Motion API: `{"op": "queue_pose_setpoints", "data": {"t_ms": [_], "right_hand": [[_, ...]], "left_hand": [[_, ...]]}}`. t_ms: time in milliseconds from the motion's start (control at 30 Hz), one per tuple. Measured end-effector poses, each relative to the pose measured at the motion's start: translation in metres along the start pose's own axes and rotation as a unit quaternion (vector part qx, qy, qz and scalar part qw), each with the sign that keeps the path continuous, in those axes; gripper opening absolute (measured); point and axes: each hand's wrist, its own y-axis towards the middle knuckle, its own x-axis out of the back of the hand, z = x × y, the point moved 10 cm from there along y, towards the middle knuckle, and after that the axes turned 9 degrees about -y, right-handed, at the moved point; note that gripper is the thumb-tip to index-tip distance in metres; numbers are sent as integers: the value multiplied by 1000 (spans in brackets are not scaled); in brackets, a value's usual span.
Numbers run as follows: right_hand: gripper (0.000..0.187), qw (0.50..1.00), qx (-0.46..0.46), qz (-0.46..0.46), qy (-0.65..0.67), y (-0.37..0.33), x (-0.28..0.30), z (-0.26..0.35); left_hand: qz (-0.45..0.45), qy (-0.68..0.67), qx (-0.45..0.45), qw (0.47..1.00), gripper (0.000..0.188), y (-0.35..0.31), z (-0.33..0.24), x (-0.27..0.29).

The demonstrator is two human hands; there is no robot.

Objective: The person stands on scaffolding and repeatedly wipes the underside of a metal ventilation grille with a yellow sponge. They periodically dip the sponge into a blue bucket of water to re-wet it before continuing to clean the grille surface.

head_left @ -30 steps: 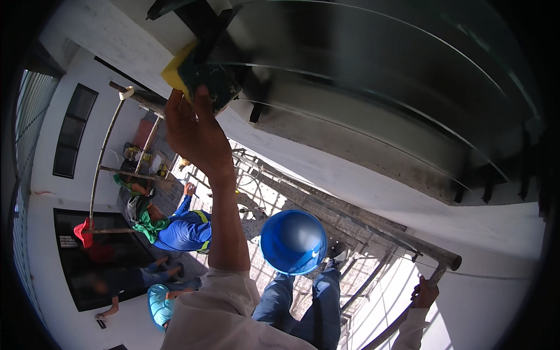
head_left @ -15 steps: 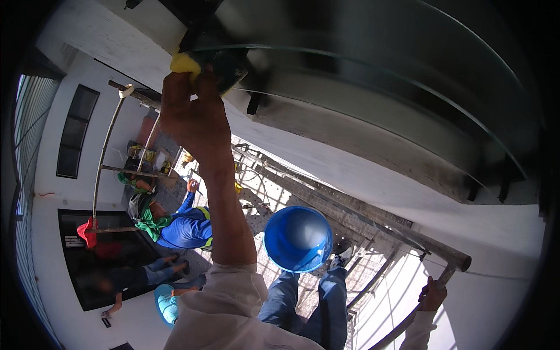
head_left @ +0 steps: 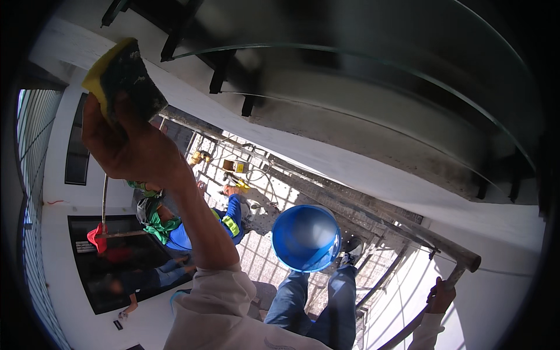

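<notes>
A yellow-and-dark-green scouring sponge is pinched in my left hand, raised at the upper left with its thick dark side facing right. The sponge is apart from the black brackets and the frosted glass panels overhead. Low on the right, my right hand is wrapped round a metal pipe of the scaffold. A blue bucket, seen from above, stands by my feet with pale liquid in it.
A scaffold rail runs along the white wall. Below left, a person in a blue shirt and green cloth works. A red cap hangs on a pole by a dark window. Tools lie on the sunlit floor.
My left hand has drawn the sponge away from the glass edge and brackets, to the left. The right hand keeps its grip on the pipe. The person in blue has shifted rightward.
</notes>
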Motion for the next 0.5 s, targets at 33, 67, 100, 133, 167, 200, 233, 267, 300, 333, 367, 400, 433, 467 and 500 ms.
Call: {"op": "queue_pose_setpoints", "data": {"t_ms": [33, 67, 100, 133, 167, 200, 233, 267, 300, 333, 367, 400, 433, 467, 500], "right_hand": [[24, 1000, 10, 13, 4, 0, -2, 2], [31, 1000, -2, 26, 4, 0, -4, 1], [31, 1000, -9, 27, 5, 0, -3, 0], [31, 999, -15, 34, 2, 1, -4, -1], [32, 999, -23, 41, -1, 0, -6, -2], [32, 999, -20, 31, -2, -1, -3, -1], [32, 1000, -16, 23, -1, -1, -2, 0], [32, 1000, -7, 27, -2, -2, -4, 2], [32, 1000, -10, 19, 4, -3, -4, 1], [32, 1000, -6, 19, 6, -3, -5, 2], [33, 1000, 5, 23, 8, -4, -6, 4], [33, 1000, 6, 16, 7, -4, -5, 5], [33, 1000, 6, 21, 7, -4, -6, 5], [33, 1000, 7, 25, 7, -4, -7, 6], [33, 1000, 12, 25, 1, -4, -6, 7]], "left_hand": [[69, 60, -19, 996, 25, 6, 1, -18], [130, 106, -37, 985, 23, 9, 2, -34], [130, 104, -112, 980, 24, 12, -10, -36], [151, 125, -160, 967, 25, 13, -16, -42], [155, 139, -195, 958, 27, 13, -20, -45], [149, 73, -143, 976, 27, 18, -12, -41], [187, 104, -77, 974, 26, 21, 1, -46], [208, 128, -13, 970, 25, 21, 13, -47], [248, 148, 27, 957, 24, 20, 21, -51], [275, 194, -13, 941, 25, 21, 13, -53], [293, 189, 11, 937, 25, 23, 17, -55], [320, 171, -4, 932, 25, 27, 12, -59], [334, 146, -19, 931, 25, 31, 7, -61], [362, 161, -24, 918, 25, 33, 6, -65], [376, 166, -33, 911, 25, 36, 5, -68]]}}
